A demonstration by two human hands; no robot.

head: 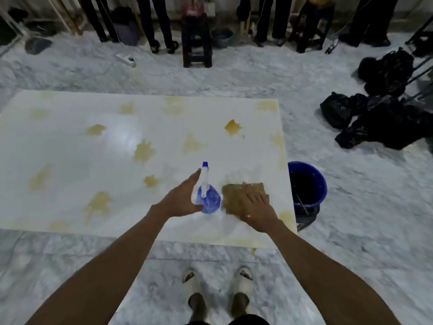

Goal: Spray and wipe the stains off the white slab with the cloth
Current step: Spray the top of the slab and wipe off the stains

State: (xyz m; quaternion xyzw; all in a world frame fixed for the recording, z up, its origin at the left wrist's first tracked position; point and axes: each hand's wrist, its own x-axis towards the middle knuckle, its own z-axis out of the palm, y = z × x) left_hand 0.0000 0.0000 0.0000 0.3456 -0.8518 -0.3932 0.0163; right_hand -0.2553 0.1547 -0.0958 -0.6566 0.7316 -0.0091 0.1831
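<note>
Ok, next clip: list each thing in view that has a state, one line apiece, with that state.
white slab: lying flat on the floor, many yellowish stains on it
spray bottle: upright on the slab, nozzle pointing away
left hand: at the bottle's side, grip unclear
cloth: spread flat on the slab, brownish
right hand: fingers straight, pressing the cloth
blue bucket: upright beside the slab, contents dark

A glossy, smooth finish is shown by the white slab (70, 141), with light reflected off it. The spray bottle (209, 198) is made of see-through blue plastic, the bucket (311, 184) of shiny blue plastic. The cloth (234, 198) looks matt and a bit rough.
</note>
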